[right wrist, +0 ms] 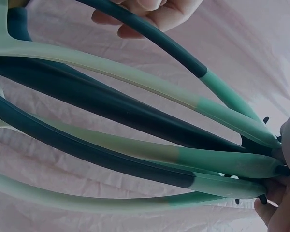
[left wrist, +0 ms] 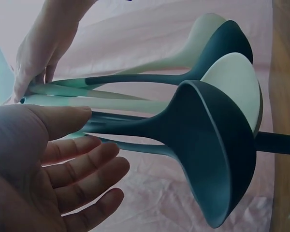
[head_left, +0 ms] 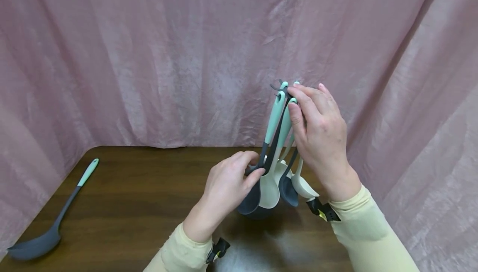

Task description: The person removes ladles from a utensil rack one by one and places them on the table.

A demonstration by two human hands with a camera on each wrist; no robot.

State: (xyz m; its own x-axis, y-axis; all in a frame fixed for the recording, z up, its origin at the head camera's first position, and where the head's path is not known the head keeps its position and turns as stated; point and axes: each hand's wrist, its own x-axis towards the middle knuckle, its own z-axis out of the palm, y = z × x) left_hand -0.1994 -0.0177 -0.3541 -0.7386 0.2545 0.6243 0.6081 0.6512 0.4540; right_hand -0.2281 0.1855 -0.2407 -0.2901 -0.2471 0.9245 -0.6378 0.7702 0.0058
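A dark utensil stand (head_left: 275, 141) with hooks at its top and a dark base (head_left: 262, 213) stands at the table's right. Several utensils with mint handles hang around it, among them a dark ladle (left wrist: 203, 145) and a cream ladle (head_left: 269, 191). My right hand (head_left: 320, 125) grips the stand's top by the hooks, its fingertips partly hidden behind the handles. Beside the dark ladle's stem is my left hand (head_left: 231, 178). In the left wrist view its fingers (left wrist: 94, 181) are loosely spread and hold nothing.
Far to the left on the brown wooden table (head_left: 149, 205) lies another dark utensil (head_left: 39, 244) with a mint handle and a wide, scooped head. A pink curtain (head_left: 186, 56) hangs close behind the table and along its sides.
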